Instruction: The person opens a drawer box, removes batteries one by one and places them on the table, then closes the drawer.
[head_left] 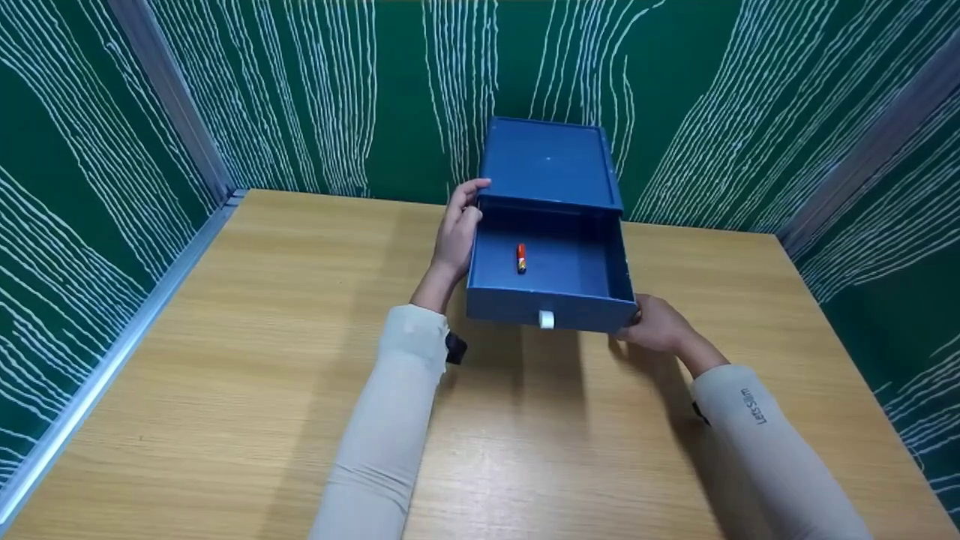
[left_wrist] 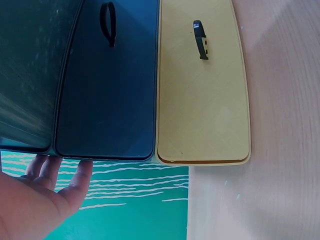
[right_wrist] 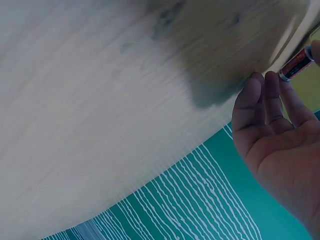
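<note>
Apparently light, best taken mid-barrel

The right grip (head_left: 661,326), arm reaching forward, pinches a battery (right_wrist: 296,65) near the open drawer's (head_left: 506,304) front right corner; a second battery (head_left: 521,259) lies inside. Both look stiff, smooth and prone to rolling. The left grip (head_left: 457,240), fingers extended, steadies the cabinet's (head_left: 547,165) left side.

right hand (head_left: 660,324) partly hidden by blue drawer (head_left: 499,304), its battery (right_wrist: 295,65) partly covered by a fingertip (right_wrist: 316,52), sleeves (head_left: 382,420) cut off below
</note>
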